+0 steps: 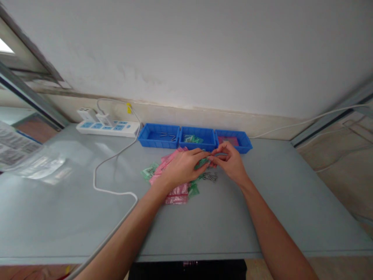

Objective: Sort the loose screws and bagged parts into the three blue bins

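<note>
My left hand (186, 165) is closed on a small green plastic bag (201, 163), above a heap of bags. My right hand (230, 161) has its thumb and fingertips pinched together at the right end of that bag; what exactly sits between them is too small to make out. Pink plastic bags (177, 197) lie under and beside my left hand. Among them are more green bags (149, 171). Just below my hands, a little pile of metal screws (210, 177) rests on the grey table (215, 221).
Three blue bins stand along the wall: the left bin (157, 144) holds a few thin metal pieces, the middle bin (208, 134) green bags, the right bin (244, 142) something pink. A power strip (128, 128), white cable (113, 191) and clear plastic bag (37, 159) lie leftward.
</note>
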{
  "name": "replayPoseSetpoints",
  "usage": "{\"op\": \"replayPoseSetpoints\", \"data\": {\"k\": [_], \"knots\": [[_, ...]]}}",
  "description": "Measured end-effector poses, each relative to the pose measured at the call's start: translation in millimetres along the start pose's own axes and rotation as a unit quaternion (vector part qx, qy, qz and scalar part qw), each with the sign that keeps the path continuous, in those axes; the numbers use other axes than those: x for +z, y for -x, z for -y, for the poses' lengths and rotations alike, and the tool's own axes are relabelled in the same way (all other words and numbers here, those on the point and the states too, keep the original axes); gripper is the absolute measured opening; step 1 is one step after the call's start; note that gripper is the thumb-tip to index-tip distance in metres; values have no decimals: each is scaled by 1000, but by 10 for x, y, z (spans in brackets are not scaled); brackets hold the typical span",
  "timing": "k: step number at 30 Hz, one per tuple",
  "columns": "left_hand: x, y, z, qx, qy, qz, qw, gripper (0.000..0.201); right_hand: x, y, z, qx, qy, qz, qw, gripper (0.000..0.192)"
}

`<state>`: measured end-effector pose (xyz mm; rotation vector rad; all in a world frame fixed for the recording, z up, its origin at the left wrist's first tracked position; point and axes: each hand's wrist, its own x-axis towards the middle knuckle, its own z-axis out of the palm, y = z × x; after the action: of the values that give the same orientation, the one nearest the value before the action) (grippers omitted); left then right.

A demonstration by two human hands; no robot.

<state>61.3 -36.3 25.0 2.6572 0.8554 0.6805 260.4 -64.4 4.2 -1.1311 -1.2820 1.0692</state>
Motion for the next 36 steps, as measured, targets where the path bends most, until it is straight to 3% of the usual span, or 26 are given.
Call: {"op": "replayPoseSetpoints", "data": {"k": [6,11,13,16,19,22,24,28,33,36], "knots": [[21,-6,62,21,30,17,999,25,-27,29,9,53,-9,50,997,61],[-6,-8,75,25,-9,34,999,20,-42,10,-5,59,6,61,996,60],[-44,0,116,6,-33,5,999,20,-66,-4,-23,45,22,50,997,52],[-127,30,245,-84,-77,-94,989,22,-122,-15,-53,11,105,33,994,35],[-206,84,429,-187,-117,-194,956,25,-176,-4,-58,-42,272,58,960,17],[-244,148,599,-243,-151,-221,932,27,-217,26,-28,-85,377,88,918,5],[-244,176,662,-257,-158,-209,930,27,-248,50,-2,-98,403,115,903,9],[-204,154,609,-225,-150,-200,942,26,-313,81,15,-100,399,180,894,32],[-109,53,339,-92,-129,-150,976,26,-323,66,-13,-75,356,196,911,25],[-45,18,214,-33,-101,-102,989,24,-309,54,-23,-56,337,182,922,33]]}}
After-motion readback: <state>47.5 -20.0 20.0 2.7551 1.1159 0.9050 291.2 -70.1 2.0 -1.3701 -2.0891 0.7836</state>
